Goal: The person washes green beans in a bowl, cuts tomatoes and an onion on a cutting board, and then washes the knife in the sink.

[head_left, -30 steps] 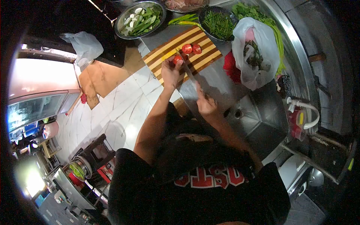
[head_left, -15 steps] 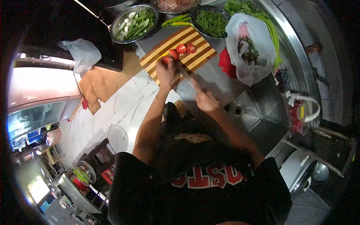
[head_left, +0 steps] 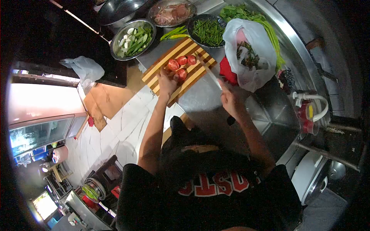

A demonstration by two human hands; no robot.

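My left hand (head_left: 168,84) is at the near-left side of a striped wooden cutting board (head_left: 198,71). Its fingers are curled round a tomato piece, mostly hidden by the hand. A tomato half (head_left: 181,74) lies cut face up right by my thumb. Farther up the board sit several other cut tomato pieces (head_left: 182,60), their red faces showing. My right hand (head_left: 232,99) grips a knife (head_left: 211,75) to the right of the board, the blade slanting up over the board's right side and blurred by motion.
Behind the board stand a metal bowl of greens and white pieces (head_left: 133,40), green chillies (head_left: 175,34), a dark bowl of cut green beans (head_left: 208,30) and a dish of meat (head_left: 172,13). A plastic bag (head_left: 252,57) lies right, above the sink (head_left: 279,106) and faucet (head_left: 314,100).
The knife in my right hand has moved right, away from the tomato by my left hand. A cut tomato half now shows beside my left thumb. The view has shifted slightly.
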